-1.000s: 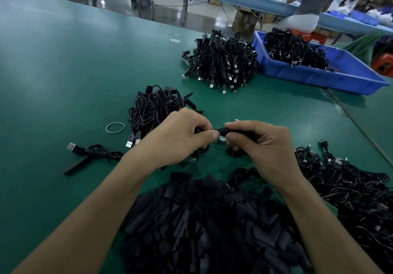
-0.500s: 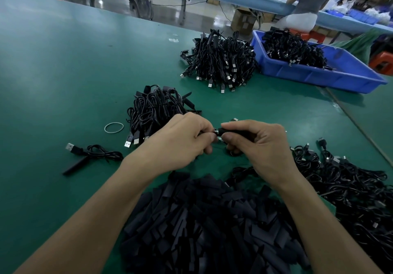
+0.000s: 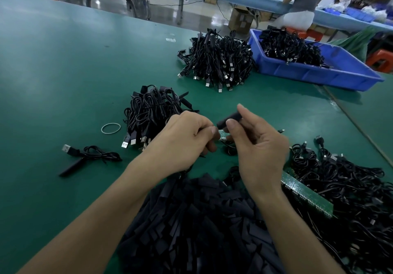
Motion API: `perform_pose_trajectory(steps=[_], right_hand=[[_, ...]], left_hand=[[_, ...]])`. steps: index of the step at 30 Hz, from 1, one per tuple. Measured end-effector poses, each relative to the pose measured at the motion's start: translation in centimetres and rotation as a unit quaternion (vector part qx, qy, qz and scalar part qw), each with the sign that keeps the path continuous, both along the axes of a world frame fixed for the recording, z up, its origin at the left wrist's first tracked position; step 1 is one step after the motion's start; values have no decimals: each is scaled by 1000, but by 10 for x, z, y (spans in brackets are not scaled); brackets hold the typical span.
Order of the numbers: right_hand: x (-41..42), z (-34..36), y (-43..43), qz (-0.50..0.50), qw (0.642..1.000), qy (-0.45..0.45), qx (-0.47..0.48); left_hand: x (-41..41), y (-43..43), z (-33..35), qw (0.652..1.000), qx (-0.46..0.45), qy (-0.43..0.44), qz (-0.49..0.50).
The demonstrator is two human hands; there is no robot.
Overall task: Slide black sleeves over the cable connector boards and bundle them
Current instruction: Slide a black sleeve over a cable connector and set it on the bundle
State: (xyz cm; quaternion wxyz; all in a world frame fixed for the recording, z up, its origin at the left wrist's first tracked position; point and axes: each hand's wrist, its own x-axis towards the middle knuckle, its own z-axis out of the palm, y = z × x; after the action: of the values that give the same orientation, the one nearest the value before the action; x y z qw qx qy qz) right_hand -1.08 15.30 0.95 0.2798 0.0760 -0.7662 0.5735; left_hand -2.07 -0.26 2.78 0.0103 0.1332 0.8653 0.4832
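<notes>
Sleeve [image 3: 230, 118] raised — right hand [image 3: 261, 146] pinching, board [image 3: 222, 134] below

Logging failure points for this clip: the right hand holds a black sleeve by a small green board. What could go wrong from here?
1. The black sleeve, pinched by the right hand, tilts above the green board in the left hand; its mouth may snag on the board's edge.
2. Little board shows past the left hand's grip, so a push could make it slip back.
</notes>
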Motion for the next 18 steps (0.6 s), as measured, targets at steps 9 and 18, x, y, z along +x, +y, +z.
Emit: perform_pose_trajectory(steps=[9,18], right_hand=[[4,5,-9,-11,999,46,-5],[0,13,-8,61,998,4,-10]], left_hand=[[1,6,-5,996,86,25,-10],[0,6,-3,986,164,19,-3]])
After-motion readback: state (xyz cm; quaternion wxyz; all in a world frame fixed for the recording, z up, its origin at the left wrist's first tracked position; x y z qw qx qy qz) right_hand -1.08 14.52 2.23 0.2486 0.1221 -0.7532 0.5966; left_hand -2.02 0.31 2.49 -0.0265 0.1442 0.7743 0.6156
